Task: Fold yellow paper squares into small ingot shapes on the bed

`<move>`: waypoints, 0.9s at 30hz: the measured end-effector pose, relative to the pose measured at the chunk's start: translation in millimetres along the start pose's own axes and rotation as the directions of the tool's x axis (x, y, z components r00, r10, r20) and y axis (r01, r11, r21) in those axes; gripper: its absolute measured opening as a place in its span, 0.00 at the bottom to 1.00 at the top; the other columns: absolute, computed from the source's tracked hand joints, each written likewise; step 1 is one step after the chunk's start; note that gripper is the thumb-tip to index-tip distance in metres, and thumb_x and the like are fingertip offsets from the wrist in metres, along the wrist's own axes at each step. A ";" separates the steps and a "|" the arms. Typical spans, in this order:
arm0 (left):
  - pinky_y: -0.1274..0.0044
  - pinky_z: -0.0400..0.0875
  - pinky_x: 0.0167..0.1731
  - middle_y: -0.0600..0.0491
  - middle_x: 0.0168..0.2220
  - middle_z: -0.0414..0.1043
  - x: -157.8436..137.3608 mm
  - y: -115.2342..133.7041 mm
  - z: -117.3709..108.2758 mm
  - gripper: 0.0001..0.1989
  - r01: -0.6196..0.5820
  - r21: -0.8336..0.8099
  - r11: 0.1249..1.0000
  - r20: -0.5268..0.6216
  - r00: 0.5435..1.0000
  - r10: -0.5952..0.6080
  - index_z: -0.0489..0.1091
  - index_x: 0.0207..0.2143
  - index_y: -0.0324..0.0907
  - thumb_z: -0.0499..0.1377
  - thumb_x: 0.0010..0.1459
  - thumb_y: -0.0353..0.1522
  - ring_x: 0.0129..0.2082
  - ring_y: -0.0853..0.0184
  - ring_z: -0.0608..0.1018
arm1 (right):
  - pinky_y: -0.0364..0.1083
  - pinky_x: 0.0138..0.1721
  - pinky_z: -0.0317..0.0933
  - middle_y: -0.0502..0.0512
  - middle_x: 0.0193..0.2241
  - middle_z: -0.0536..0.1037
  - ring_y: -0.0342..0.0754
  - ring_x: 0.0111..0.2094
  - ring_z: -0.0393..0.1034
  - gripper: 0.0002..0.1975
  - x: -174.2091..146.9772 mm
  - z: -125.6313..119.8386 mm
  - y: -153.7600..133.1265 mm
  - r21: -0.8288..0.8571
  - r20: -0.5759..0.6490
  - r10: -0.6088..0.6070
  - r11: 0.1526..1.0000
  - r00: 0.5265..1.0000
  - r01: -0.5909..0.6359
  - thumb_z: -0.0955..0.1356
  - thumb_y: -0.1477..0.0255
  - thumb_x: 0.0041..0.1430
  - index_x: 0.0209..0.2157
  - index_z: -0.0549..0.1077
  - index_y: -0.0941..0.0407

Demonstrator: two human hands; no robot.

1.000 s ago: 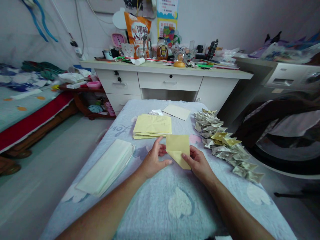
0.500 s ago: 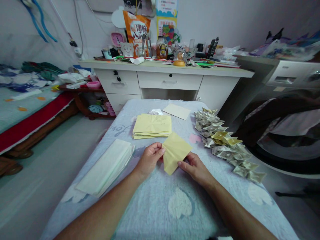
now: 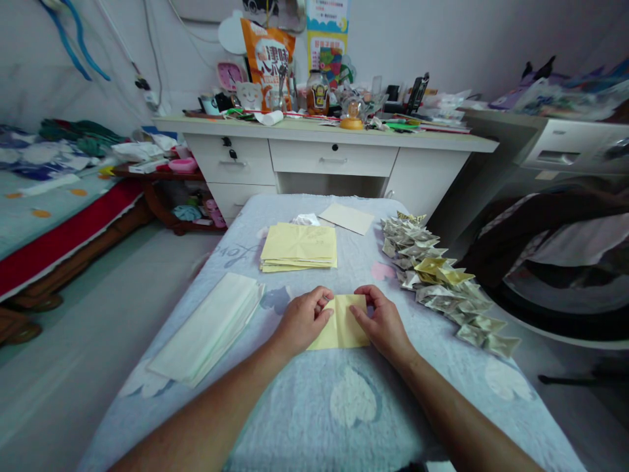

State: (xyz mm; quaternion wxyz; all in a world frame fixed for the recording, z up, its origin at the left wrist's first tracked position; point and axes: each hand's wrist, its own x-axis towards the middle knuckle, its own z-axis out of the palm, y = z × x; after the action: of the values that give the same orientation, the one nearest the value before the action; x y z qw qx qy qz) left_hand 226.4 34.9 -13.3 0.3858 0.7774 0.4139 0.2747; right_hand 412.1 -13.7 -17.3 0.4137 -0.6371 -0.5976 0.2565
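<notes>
Between my hands is a yellow sheet of paper (image 3: 344, 333) with a crease down its middle, low over the cloth-covered table. My left hand (image 3: 307, 319) pinches its upper left part between thumb and fingers. At the upper right edge, my right hand (image 3: 381, 321) grips it, thumb on the front and fingers behind. Just beyond lies a stack of yellow paper (image 3: 299, 246). A pile of long pale folded paper (image 3: 211, 328) rests to the left of my left hand. On the right, a row of folded silver and gold paper pieces (image 3: 442, 288) runs along the table.
A pale card (image 3: 346, 218) and a crumpled white piece (image 3: 305, 219) lie at the table's far end. Behind stands a white desk (image 3: 304, 139) crowded with items. A washing machine (image 3: 555, 157) is at the right, a bed (image 3: 63, 216) at the left.
The yellow sheet has turned from a diamond to a squared position and come down nearer the table. Both hands have shifted with it, now gripping its upper sides.
</notes>
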 end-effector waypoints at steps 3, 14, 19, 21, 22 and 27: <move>0.74 0.65 0.38 0.54 0.33 0.72 0.2 -0.2 0.4 0.10 -0.076 0.187 0.979 -0.007 0.997 0.078 0.69 0.38 0.43 0.58 0.52 0.27 0.35 0.66 0.72 | 0.45 0.33 0.57 0.49 0.25 0.69 0.47 0.29 0.64 0.12 0.8 1.0 -2.8 -0.191 -0.013 -0.007 0.982 1.000 0.005 0.66 0.70 0.51 0.39 0.69 0.57; 0.70 0.63 0.44 0.51 0.40 0.68 -1.9 -5.5 1.7 0.15 -0.230 0.375 0.898 0.084 0.973 0.214 0.73 0.45 0.48 0.59 0.55 0.29 0.43 0.63 0.68 | 0.49 0.39 0.49 0.56 0.34 0.71 0.54 0.39 0.60 0.13 0.9 9.7 1.9 -0.554 0.023 -0.051 0.831 0.998 0.055 0.71 0.62 0.50 0.33 0.72 0.57; 0.70 0.63 0.44 0.52 0.41 0.67 -2.3 -3.8 1.2 0.16 -0.253 0.422 0.870 0.133 0.967 0.217 0.72 0.47 0.51 0.58 0.56 0.30 0.43 0.63 0.67 | 0.48 0.38 0.47 0.55 0.33 0.71 0.52 0.38 0.59 0.09 1.1 9.0 1.1 -0.563 0.075 -0.045 0.822 0.996 0.080 0.69 0.65 0.53 0.26 0.71 0.57; 0.69 0.62 0.44 0.52 0.41 0.67 -2.5 -3.1 0.8 0.15 -0.254 0.436 0.863 0.143 0.967 0.213 0.72 0.47 0.51 0.58 0.57 0.30 0.43 0.62 0.67 | 0.48 0.38 0.47 0.54 0.32 0.71 0.52 0.38 0.59 0.07 0.4 8.7 0.9 -0.544 0.075 -0.053 0.835 0.996 0.085 0.69 0.67 0.54 0.28 0.71 0.56; 0.69 0.62 0.44 0.52 0.41 0.67 -2.5 -2.8 0.6 0.15 -0.255 0.441 0.861 0.146 0.967 0.211 0.72 0.47 0.51 0.58 0.57 0.30 0.43 0.62 0.67 | 0.48 0.38 0.47 0.54 0.32 0.71 0.52 0.38 0.59 0.05 -0.2 8.6 0.6 -0.526 0.073 -0.065 0.845 0.995 0.094 0.69 0.69 0.54 0.30 0.71 0.56; 0.69 0.63 0.45 0.52 0.42 0.67 -2.3 -1.7 0.4 0.19 -0.243 0.453 0.858 0.139 0.970 0.201 0.67 0.51 0.48 0.59 0.56 0.31 0.43 0.62 0.67 | 0.48 0.40 0.49 0.54 0.33 0.72 0.50 0.38 0.60 0.06 -2.8 7.8 -0.2 -0.438 0.068 -0.165 0.881 0.984 0.178 0.67 0.76 0.54 0.36 0.71 0.56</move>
State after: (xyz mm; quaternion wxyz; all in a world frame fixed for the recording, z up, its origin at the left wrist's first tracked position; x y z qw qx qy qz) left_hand 224.7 33.4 -15.2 0.1708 0.9009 0.3583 0.1758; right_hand 405.2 -14.8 -21.8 0.2706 -0.6554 -0.6999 0.0857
